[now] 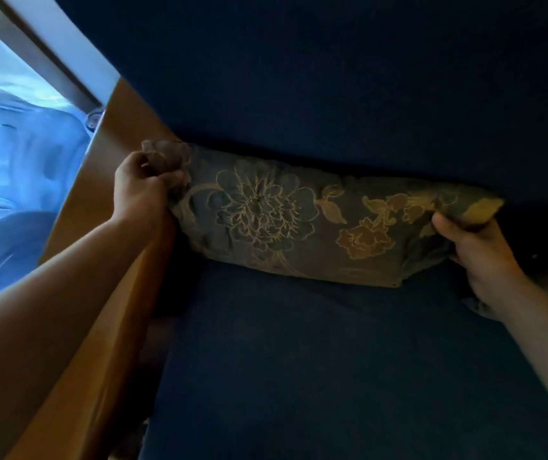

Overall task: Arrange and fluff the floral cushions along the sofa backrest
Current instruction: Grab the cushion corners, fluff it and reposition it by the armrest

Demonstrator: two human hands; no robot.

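We see the floral cushion [285, 224] at the dark blue sofa's [332, 360] back edge, against the backrest [332, 94]; left hand [141, 190] closed on its left corner, right hand [485, 254] pinching the right corner, near the wooden armrest [100, 260].

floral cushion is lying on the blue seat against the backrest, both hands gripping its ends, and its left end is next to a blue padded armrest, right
Not quite. The head view shows a wooden armrest, brown and hard-surfaced, not blue and padded. The rest holds: the floral cushion lies on the blue seat against the backrest, with the left hand and right hand gripping its ends.
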